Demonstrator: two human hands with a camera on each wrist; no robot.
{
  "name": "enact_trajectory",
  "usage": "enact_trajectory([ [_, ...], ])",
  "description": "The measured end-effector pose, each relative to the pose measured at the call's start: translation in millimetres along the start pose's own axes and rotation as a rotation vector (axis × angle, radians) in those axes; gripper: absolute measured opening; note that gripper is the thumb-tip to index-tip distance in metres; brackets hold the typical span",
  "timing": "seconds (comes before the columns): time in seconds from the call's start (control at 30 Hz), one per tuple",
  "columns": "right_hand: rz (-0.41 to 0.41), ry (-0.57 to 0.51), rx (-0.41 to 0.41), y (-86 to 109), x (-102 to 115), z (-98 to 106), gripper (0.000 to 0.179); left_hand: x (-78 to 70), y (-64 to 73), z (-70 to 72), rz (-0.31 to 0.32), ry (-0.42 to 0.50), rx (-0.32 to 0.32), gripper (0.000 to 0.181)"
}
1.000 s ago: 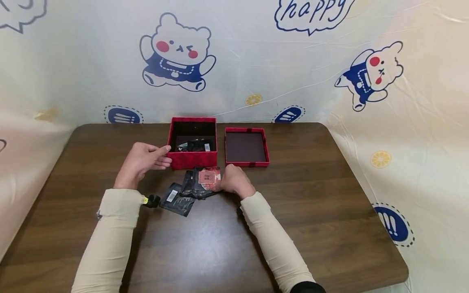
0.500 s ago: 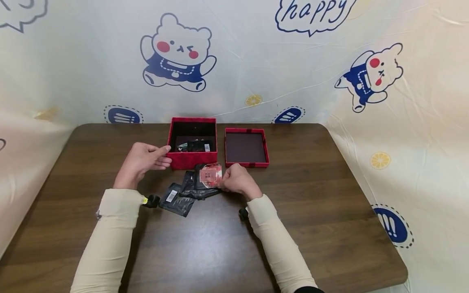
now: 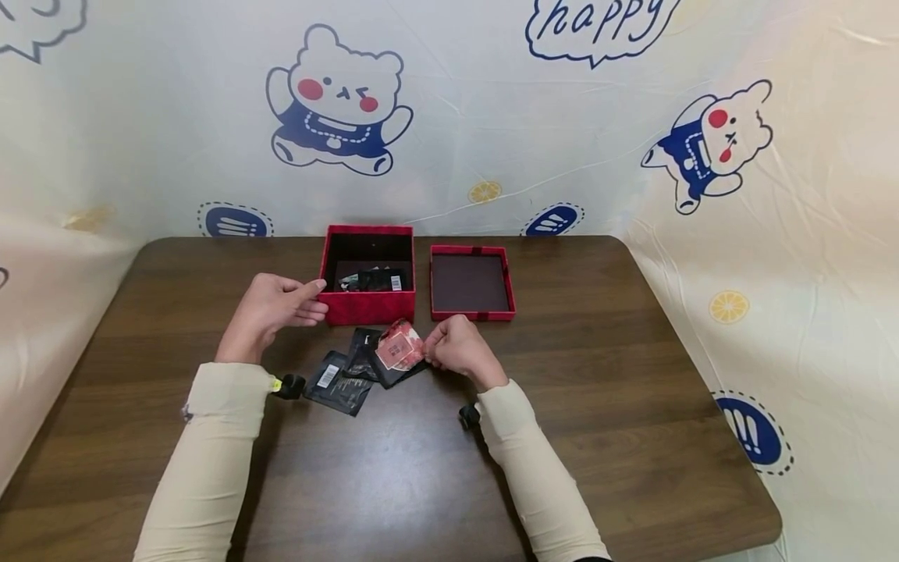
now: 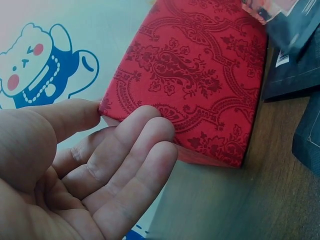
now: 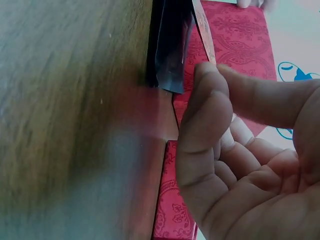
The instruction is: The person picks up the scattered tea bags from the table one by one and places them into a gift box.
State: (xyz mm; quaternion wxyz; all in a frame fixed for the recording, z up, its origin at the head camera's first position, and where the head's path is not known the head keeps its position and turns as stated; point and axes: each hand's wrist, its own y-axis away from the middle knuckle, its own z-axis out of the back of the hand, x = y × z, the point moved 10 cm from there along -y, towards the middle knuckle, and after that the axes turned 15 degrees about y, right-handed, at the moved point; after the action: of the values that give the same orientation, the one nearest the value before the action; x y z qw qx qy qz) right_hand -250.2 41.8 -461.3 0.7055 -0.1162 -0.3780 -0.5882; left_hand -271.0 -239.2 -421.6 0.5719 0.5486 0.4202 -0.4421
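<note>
My left hand [image 3: 277, 304] holds a red patterned box [image 3: 372, 307] at its near left corner, thumb at the rim and fingers along the side. In the left wrist view those fingers [image 4: 155, 160] overlap the box's patterned wall. Thumb and index finger of my right hand [image 3: 460, 350] pinch the edge of a black sachet with a red-and-white front [image 3: 399, 351]. That sachet is tilted over other black sachets [image 3: 339, 384] in front of the box. Edge-on, the pinched sachet [image 5: 204, 30] shows in the right wrist view. Inside the open box lie several dark sachets [image 3: 379, 279].
The red box lid [image 3: 472, 281] lies inside up, right of the box. Everything is on a brown wooden table [image 3: 632, 406], with a cartoon-printed curtain [image 3: 456, 117] behind its far edge.
My right hand has lifted the red-fronted sachet's edge and turned it, shifting slightly right. My left hand has stayed at the box.
</note>
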Motion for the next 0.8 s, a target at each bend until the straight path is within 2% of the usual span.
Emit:
enact_trajectory([
  [0.37,0.026,-0.01,-0.055,5.2,2.7,20.1,0.012,-0.2,0.5,2.1,0.0,-0.012,-0.007,0.055],
  [0.8,0.052,-0.101,-0.045,8.7,13.3,43.5,0.011,2.2,-0.6,1.6,0.011,-0.034,-0.01,0.059],
])
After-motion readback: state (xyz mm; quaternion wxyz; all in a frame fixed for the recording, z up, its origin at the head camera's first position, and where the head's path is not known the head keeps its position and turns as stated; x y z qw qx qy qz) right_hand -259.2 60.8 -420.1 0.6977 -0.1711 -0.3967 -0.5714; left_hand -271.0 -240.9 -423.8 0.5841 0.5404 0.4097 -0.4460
